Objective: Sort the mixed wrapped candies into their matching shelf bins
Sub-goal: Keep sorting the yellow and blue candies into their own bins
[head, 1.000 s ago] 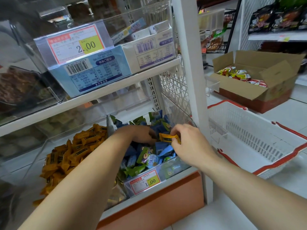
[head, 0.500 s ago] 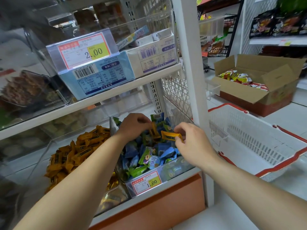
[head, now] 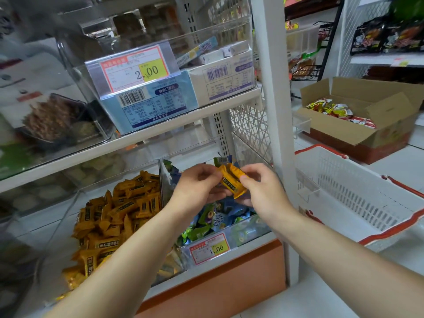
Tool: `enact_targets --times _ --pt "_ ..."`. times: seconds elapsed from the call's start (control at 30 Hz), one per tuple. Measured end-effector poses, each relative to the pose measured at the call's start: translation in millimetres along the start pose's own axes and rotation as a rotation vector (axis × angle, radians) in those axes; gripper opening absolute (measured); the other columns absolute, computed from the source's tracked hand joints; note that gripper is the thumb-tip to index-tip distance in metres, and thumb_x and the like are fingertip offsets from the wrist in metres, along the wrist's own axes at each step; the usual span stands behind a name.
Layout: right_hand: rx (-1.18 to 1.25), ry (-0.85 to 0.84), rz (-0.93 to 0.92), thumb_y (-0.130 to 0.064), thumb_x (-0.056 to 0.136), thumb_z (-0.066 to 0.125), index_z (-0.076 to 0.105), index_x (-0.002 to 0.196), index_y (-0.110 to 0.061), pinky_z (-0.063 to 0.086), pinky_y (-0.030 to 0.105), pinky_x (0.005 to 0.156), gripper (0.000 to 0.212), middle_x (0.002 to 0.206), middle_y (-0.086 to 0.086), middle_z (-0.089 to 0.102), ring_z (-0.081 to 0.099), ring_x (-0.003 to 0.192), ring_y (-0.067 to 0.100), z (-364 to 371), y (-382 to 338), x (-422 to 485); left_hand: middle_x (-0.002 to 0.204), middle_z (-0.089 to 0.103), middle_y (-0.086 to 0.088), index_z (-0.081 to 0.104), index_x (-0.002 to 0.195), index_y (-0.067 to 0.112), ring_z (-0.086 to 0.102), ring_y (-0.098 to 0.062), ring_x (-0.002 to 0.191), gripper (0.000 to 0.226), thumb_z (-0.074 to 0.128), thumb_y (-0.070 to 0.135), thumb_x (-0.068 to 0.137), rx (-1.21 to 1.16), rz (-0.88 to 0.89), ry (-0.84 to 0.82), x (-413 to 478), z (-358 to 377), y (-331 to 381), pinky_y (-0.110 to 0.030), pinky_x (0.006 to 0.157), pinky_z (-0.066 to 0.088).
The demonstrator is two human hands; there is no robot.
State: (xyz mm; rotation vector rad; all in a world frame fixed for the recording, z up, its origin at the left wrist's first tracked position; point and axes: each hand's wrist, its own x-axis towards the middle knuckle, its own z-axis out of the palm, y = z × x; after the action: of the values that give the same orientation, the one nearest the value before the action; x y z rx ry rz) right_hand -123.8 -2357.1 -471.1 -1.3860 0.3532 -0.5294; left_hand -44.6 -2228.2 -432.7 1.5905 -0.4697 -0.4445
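Two clear bins sit side by side on the bottom shelf. The left bin (head: pixel 75 198) is heaped with orange wrapped candies (head: pixel 114 214). The right bin (head: pixel 252 228), tagged 1.00, holds blue and green wrapped candies (head: pixel 213 219). Above the right bin, my left hand (head: pixel 197 189) and my right hand (head: pixel 259 189) meet, and both pinch a small bunch of orange candies (head: pixel 231 180) between their fingertips. How many orange candies are in the bunch is unclear.
A white shelf post (head: pixel 275 111) rises just right of my hands. Beyond it a white basket with red rim (head: pixel 358 196) stands on the floor, and an open cardboard box of snack packs (head: pixel 358 120) behind it. The upper shelf carries a clear bin tagged 2.00 (head: pixel 135 67).
Both hands rose out of the blue-and-green bin and came together. The orange candy each hand held separately is now gathered between both hands.
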Motion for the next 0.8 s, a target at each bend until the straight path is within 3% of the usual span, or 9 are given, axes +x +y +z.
enact_targets --times 0.07,0.17,0.23,0.3,0.37,0.43,0.5,0.6,0.8 --pt "0.079 -0.057 0.041 -0.015 0.099 0.056 0.056 0.103 -0.028 0.062 0.039 0.069 0.014 0.108 0.009 0.065 0.071 0.09 0.023 1.9 -0.4 -1.9 0.084 0.074 -0.014 0.06 0.094 0.006 0.074 -0.03 0.077 0.007 0.057 0.011 0.099 -0.034 0.001 0.023 -1.6 4.3 -5.4 -0.027 0.065 0.059" --pt "-0.039 -0.089 -0.065 -0.017 0.094 0.066 0.055 0.106 -0.029 0.06 0.032 0.066 0.02 0.104 0.004 0.068 0.072 0.084 0.016 -0.8 3.7 -3.1 0.088 0.073 -0.013 0.064 0.095 0.007 0.073 -0.025 0.075 0.005 0.061 0.011 0.097 -0.006 0.036 0.0 0.6 7.3 -5.8 -0.026 0.064 0.058" --pt "-0.165 0.005 -0.134 -0.017 0.091 0.07 0.054 0.104 -0.031 0.059 0.028 0.069 0.025 0.099 -0.002 0.068 0.07 0.081 0.012 -7.1 4.8 -0.9 0.09 0.075 -0.009 0.067 0.097 0.014 0.074 -0.022 0.074 0.007 0.06 0.014 0.098 0.129 0.077 0.028 10.1 5.3 -2.5 -0.027 0.063 0.059" --pt "-0.357 0.099 -0.206 -0.022 0.089 0.072 0.052 0.104 -0.037 0.048 0.009 0.064 0.029 0.095 -0.013 0.065 0.063 0.078 0.002 -16.3 4.3 3.1 0.093 0.074 -0.007 0.068 0.101 0.016 0.073 -0.02 0.075 0.012 0.056 0.014 0.1 0.266 0.083 0.113 28.7 -0.2 -1.6 -0.031 0.068 0.06" --pt "-0.532 0.099 -0.275 -0.025 0.089 0.072 0.049 0.108 -0.038 0.04 0.003 0.061 0.032 0.096 -0.018 0.06 0.056 0.079 -0.005 -24.9 4.6 5.1 0.099 0.073 -0.004 0.069 0.102 0.015 0.071 -0.018 0.083 0.015 0.056 0.012 0.099 0.503 0.106 0.136 51.1 -5.4 -6.4 -0.032 0.078 0.057" --pt "-0.661 0.053 -0.331 -0.024 0.09 0.071 0.051 0.112 -0.034 0.036 0.004 0.065 0.031 0.102 -0.013 0.058 0.052 0.083 -0.001 -27.7 9.1 5.5 0.104 0.071 0.002 0.073 0.1 0.018 0.065 -0.014 0.095 0.016 0.058 0.014 0.097 0.807 0.157 0.029 70.6 -5.3 -16.3 -0.027 0.084 0.048" --pt "-0.749 0.017 -0.35 -0.023 0.092 0.068 0.053 0.117 -0.027 0.036 0.015 0.07 0.03 0.106 -0.009 0.056 0.051 0.091 0.008 -26.4 15.2 4.2 0.108 0.069 0.001 0.074 0.104 0.018 0.06 -0.013 0.096 0.017 0.06 0.019 0.096 0.964 0.155 -0.092 84.5 -0.2 -28.4 -0.025 0.082 0.042" --pt "-0.808 0.004 -0.356 -0.026 0.093 0.066 0.052 0.12 -0.024 0.037 0.024 0.076 0.03 0.107 -0.008 0.055 0.05 0.093 0.01 -25.4 19.7 4.3 0.111 0.069 -0.008 0.072 0.111 0.014 0.06 -0.018 0.092 0.025 0.059 0.03 0.097 1.183 0.023 -0.244 100.8 5.1 -47.5 -0.029 0.078 0.044" --pt "-0.805 0.001 -0.349 -0.029 0.092 0.067 0.051 0.12 -0.026 0.04 0.027 0.077 0.032 0.107 -0.01 0.053 0.051 0.095 0.011 -27.9 20.9 7.3 0.116 0.065 -0.008 0.066 0.116 0.014 0.06 -0.024 0.104 0.036 0.054 0.042 0.097 1.311 -0.201 -0.517 115.2 4.0 -48.7 -0.041 0.098 0.047"
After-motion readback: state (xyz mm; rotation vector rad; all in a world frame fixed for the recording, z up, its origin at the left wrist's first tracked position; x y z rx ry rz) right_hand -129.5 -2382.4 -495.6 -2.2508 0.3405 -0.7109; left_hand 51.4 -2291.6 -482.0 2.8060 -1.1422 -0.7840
